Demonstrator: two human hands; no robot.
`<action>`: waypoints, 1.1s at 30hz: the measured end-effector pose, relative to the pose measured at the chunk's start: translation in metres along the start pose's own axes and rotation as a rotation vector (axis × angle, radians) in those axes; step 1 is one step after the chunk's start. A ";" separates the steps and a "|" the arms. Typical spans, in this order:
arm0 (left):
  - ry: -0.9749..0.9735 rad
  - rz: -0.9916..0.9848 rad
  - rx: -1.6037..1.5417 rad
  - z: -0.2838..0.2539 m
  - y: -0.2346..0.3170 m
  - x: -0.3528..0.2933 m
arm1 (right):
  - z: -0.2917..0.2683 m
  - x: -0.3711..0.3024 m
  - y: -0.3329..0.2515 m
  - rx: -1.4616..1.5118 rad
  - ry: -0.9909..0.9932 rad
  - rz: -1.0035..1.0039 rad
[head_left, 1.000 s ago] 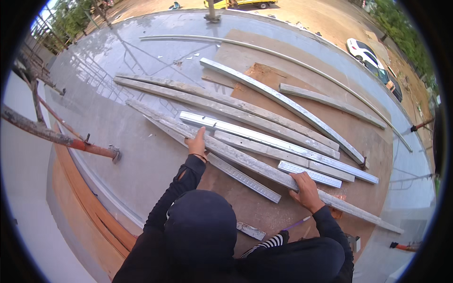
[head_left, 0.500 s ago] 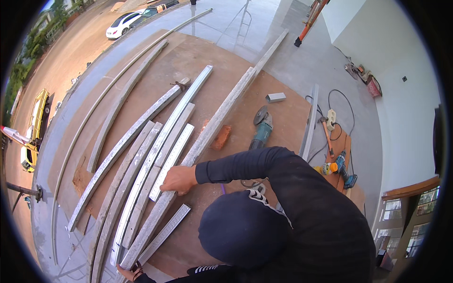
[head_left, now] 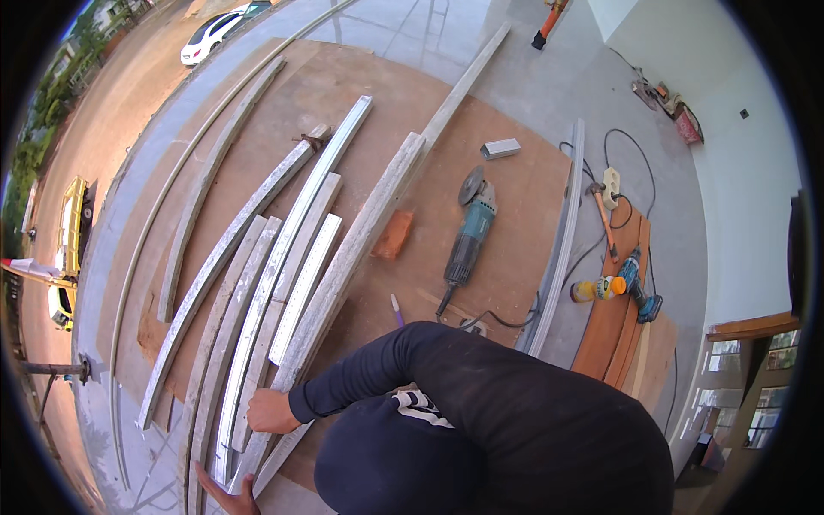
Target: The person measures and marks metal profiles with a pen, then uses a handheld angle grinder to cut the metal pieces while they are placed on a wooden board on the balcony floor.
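Observation:
My right hand point(head_left: 273, 412), at the end of a black sleeve, is closed over the lower part of a long weathered wooden beam point(head_left: 352, 266). Its fingertips are mostly hidden. My left hand point(head_left: 227, 498) sits at the lower edge, thumb and fingers spread around the beam's near end. Just left of the beam lie a short pale metal profile point(head_left: 305, 292) and a long silvery metal channel point(head_left: 292, 223), with a shorter wooden strip point(head_left: 313, 227) between them. More wooden strips point(head_left: 232, 292) lie alongside. A dark rounded shape, apparently my knee, covers the ground beside my right arm.
An angle grinder point(head_left: 469, 236) and an orange brick piece point(head_left: 393, 235) lie right of the beam. Farther right are metal profiles point(head_left: 562, 232), a hammer point(head_left: 604, 219), a drill point(head_left: 637, 287), a bottle point(head_left: 598, 288), a socket strip point(head_left: 611, 187) and cables. A slab edge runs along the left.
Both my hands have shifted: the right has come down the beam toward its near end, and the left's fingers have spread. The view has moved too, uncovering more of the grinder.

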State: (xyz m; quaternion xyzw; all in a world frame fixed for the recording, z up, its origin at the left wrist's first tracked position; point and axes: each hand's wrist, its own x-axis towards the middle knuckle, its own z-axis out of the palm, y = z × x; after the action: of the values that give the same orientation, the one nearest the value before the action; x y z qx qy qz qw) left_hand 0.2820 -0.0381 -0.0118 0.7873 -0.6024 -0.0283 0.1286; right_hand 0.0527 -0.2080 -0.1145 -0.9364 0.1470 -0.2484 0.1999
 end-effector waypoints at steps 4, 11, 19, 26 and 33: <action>-0.209 0.460 0.159 0.025 0.076 0.028 | 0.004 0.006 -0.017 -0.015 0.054 0.029; -0.320 0.246 0.074 0.095 0.037 0.022 | -0.028 -0.027 0.016 -0.033 -0.080 0.087; -0.418 0.174 0.001 0.073 0.033 0.033 | -0.203 -0.091 0.118 -0.254 -0.329 0.152; -0.456 0.138 0.020 0.079 0.018 0.010 | -0.201 -0.140 0.169 -0.202 -0.472 0.282; -0.455 0.084 0.046 0.065 -0.035 0.005 | -0.175 -0.090 0.140 -0.105 -0.463 0.183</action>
State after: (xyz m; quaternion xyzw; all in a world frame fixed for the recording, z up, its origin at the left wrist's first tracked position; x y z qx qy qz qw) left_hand 0.3036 -0.0449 -0.0827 0.7377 -0.6485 -0.1858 -0.0273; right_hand -0.1385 -0.3495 -0.0742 -0.9601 0.1943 -0.0002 0.2010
